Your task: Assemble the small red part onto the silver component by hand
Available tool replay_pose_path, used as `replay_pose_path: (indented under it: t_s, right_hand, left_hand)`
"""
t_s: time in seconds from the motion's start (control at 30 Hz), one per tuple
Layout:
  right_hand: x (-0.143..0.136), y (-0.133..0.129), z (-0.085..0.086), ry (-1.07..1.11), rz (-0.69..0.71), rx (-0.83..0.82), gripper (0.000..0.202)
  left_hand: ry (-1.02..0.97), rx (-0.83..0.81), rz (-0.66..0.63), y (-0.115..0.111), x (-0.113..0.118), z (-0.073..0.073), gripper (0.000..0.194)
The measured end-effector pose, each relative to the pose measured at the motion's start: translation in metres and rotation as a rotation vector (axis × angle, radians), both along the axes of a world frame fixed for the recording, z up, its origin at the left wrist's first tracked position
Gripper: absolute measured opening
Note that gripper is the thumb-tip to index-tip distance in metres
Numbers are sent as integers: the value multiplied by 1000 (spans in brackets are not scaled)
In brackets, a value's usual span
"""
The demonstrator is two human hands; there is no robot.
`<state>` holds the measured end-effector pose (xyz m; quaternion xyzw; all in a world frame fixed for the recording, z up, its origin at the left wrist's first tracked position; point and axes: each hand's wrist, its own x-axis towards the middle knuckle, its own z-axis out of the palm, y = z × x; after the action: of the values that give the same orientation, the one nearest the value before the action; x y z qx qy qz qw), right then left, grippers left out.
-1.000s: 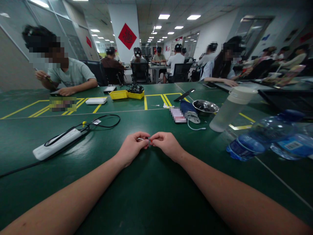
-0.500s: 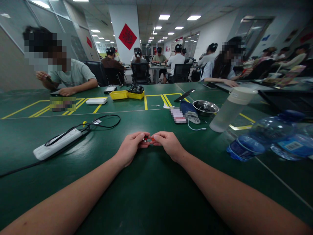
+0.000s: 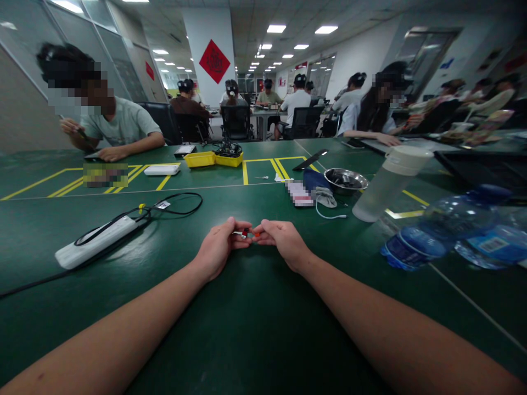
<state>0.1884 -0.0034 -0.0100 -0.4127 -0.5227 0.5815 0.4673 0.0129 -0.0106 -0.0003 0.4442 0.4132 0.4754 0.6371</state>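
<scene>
Close together over the green table, my two hands face each other palm inward. A small red piece with a silvery end (image 3: 244, 233) rests on the fingers of my left hand (image 3: 219, 241), whose thumb is raised off it. My right hand (image 3: 286, 241) has a small orange piece (image 3: 257, 234) at its fingertips, also with the thumb lifted. The fingertips of both hands nearly meet, and I cannot tell whether the two pieces touch. Both are too small to name by kind.
A white power strip (image 3: 96, 241) with black cable lies left. On the right are a frosted bottle (image 3: 387, 186), blue-labelled plastic bottles (image 3: 415, 247), a steel bowl (image 3: 360, 182) and a white cable (image 3: 329, 216). Yellow trays (image 3: 200, 159) stand farther back. People sit around.
Both thumbs have lifted from the small pieces, which now show more openly on the fingers. The hands otherwise stay in nearly the same place.
</scene>
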Motion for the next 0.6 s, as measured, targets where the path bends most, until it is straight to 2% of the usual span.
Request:
replay_pose_path:
  t_s: [0.17, 0.3, 0.5, 0.6]
  right_hand:
    - [-1, 1, -3, -88, -19, 71, 16]
    - [-1, 2, -6, -173, -18, 150, 16]
    - [1, 0, -6, -160, 53, 147, 21]
    - [1, 0, -5, -193, 12, 154, 18]
  left_hand:
    - [149, 60, -28, 0, -1, -2, 31]
    - [299, 125, -56, -2, 0, -1, 30]
    - [262, 102, -27, -2, 2, 1, 29]
    - [210, 61, -13, -1, 1, -2, 28]
